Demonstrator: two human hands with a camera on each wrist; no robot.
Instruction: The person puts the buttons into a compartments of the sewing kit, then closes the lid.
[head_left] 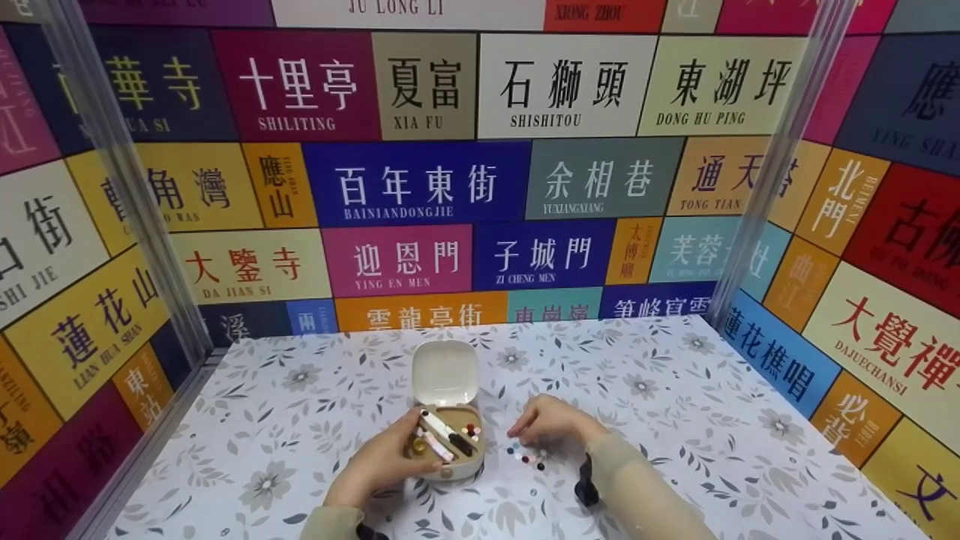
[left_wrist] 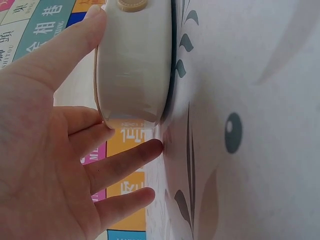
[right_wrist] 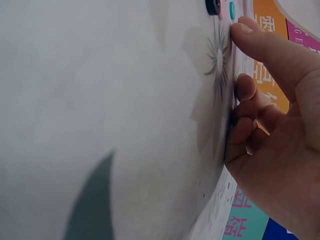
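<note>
A cream hinged case (head_left: pixel 448 472) stands with its lid (head_left: pixel 445 373) raised. In its tan inside lie a white-and-black pen-like stick (head_left: pixel 448 426), a pink-and-white stick (head_left: pixel 439 448), a small gold round thing (head_left: pixel 418 447) and several tiny coloured pieces (head_left: pixel 472 430). My left hand (head_left: pixel 386 457) grips the case, thumb at the front and fingers along its left side. Small round bead-like pieces (head_left: pixel 526 459) are scattered right of the case. My right hand (head_left: pixel 551 421) has thumb and index tips together beside a turquoise piece (right_wrist: pixel 232 10), other fingers curled; I cannot tell whether it pinches one.
The case stands on a table with a white leaf-and-flower cloth (head_left: pixel 300 420). Behind the table rises a wall of coloured sign panels (head_left: pixel 420 184), with clear upright posts at both back corners. A black band (head_left: pixel 586 486) circles the right wrist.
</note>
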